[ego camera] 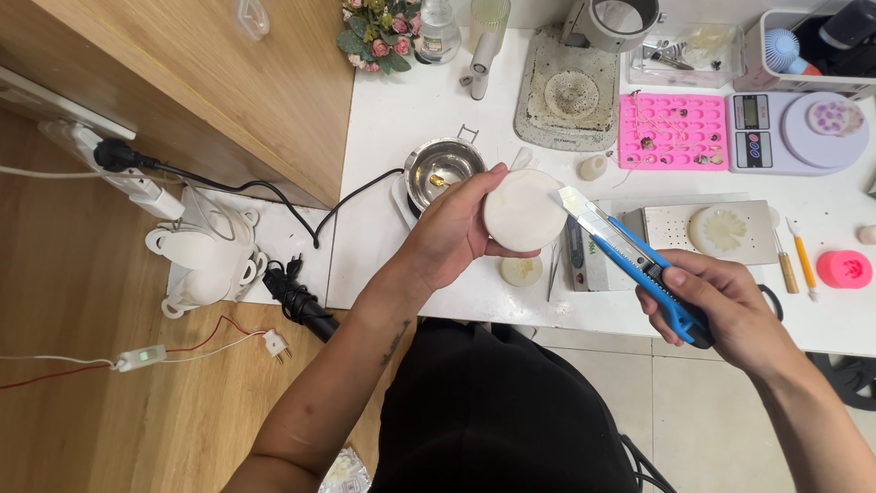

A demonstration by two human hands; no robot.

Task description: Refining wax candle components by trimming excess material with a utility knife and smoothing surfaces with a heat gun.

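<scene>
On the white worktop [438, 128], a small round steel bowl [443, 169] sits on a little heater with a yellowish bit inside, and further right a pink silicone mould tray [672, 131] has small scraps in a few of its cavities. A grey digital scale [796, 132] at the far right carries a pale purple round piece. Just above the near edge of the worktop, the left hand [452, 233] has its fingers curled firmly around a smooth, white, round wax disc [524, 211], its flat face turned upward. The right hand [721, 306] has its fingers closed tight on a blue utility knife [634, 257], whose extended blade tip touches the disc's right edge.
</scene>
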